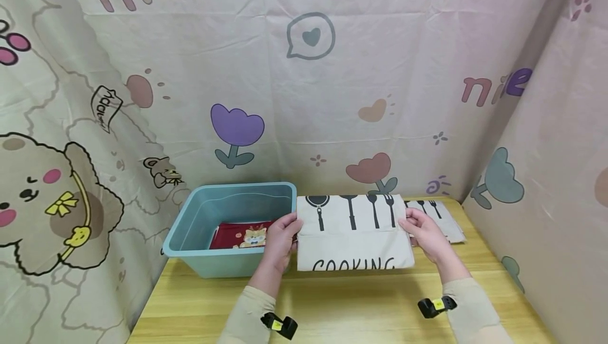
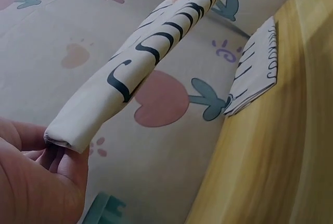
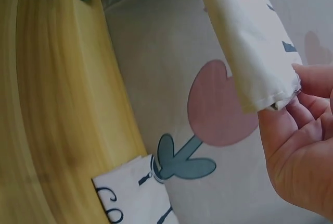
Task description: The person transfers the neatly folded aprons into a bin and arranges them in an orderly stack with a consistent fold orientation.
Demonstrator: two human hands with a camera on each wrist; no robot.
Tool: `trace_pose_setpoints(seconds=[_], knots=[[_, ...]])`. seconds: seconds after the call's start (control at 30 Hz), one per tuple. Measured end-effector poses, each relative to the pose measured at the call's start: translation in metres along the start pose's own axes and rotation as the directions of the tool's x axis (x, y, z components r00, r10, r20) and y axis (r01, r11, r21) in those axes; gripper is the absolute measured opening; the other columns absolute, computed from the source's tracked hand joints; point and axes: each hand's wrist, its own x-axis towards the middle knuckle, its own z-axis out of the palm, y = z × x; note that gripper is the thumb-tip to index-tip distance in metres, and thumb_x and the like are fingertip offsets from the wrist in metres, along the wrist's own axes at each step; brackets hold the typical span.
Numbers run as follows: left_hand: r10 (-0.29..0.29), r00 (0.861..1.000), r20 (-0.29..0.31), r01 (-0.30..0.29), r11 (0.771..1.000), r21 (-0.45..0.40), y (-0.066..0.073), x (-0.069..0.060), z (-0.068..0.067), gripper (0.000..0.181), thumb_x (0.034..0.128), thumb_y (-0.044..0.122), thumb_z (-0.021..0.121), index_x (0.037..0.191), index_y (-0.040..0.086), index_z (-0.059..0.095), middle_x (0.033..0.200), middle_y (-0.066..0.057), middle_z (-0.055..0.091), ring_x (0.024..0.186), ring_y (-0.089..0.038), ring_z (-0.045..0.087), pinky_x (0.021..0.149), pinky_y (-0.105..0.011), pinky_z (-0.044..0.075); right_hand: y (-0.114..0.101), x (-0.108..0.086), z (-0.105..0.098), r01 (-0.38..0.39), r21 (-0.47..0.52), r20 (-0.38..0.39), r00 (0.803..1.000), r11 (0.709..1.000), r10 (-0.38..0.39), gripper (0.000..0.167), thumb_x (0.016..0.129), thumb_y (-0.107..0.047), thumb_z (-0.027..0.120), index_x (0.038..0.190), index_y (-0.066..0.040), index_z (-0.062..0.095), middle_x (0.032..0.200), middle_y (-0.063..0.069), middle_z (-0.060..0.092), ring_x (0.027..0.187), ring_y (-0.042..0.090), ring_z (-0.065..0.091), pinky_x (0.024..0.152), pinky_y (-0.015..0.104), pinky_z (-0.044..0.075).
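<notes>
A folded white cloth [image 1: 355, 236], printed with black utensils and the word COOKING, is held up off the table between both hands. At its left edge the left hand [image 1: 282, 236] pinches it between thumb and fingers. The right hand [image 1: 426, 234] grips the opposite edge, thumb on the front face. Both wrist views show the folded end of this cloth [image 2: 140, 60] between thumb and fingers. Behind the right hand, a similar folded white cloth [image 1: 444, 221] lies on the table, partly hidden.
To the left stands a blue-green plastic bin [image 1: 228, 266] holding a red folded cloth [image 1: 227, 235] with a cartoon animal print. Everything rests on a wooden table [image 1: 342, 312]. A patterned curtain [image 1: 294, 101] hangs behind and at both sides.
</notes>
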Motion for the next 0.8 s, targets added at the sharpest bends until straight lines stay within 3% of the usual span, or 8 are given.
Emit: trace_pose_setpoints(seconds=[0.23, 0.43, 0.8], knots=[[0.010, 1.000, -0.007, -0.010, 1.000, 0.017, 0.006, 0.004, -0.015, 0.039, 0.0965, 0.009, 0.061, 0.133, -0.005, 0.058, 0.088, -0.003, 0.068, 0.065, -0.008, 0.058, 0.048, -0.018, 0.039, -0.010, 0.003, 0.012, -0.003, -0.013, 0.015, 1.000, 1.000, 0.003, 0.029, 0.101, -0.009, 0.056, 0.120, 0.010, 0.046, 0.092, 0.004, 0.062, 0.076, 0.012, 0.061, 0.062, 0.030, 0.056], [0.014, 1.000, -0.003, -0.014, 1.000, 0.012, 0.010, 0.006, -0.026, 0.039, 0.0971, 0.008, 0.061, 0.134, -0.005, 0.057, 0.087, -0.003, 0.068, 0.063, -0.008, 0.056, 0.046, -0.018, 0.035, -0.016, 0.005, 0.024, 0.004, -0.001, 0.014, 1.000, 1.000, -0.003, 0.029, 0.100, -0.007, 0.057, 0.119, 0.011, 0.046, 0.091, 0.003, 0.060, 0.075, 0.011, 0.058, 0.060, 0.028, 0.054], [0.020, 1.000, -0.022, -0.020, 0.999, 0.033, 0.019, 0.006, -0.047, 0.038, 0.0979, 0.007, 0.059, 0.133, -0.005, 0.057, 0.091, -0.004, 0.069, 0.069, -0.010, 0.062, 0.051, -0.019, 0.046, -0.017, 0.012, 0.045, -0.007, 0.070, 0.032, 0.999, 0.998, 0.004, 0.022, 0.099, -0.004, 0.057, 0.114, 0.008, 0.047, 0.086, 0.000, 0.060, 0.073, 0.009, 0.058, 0.061, 0.027, 0.053]])
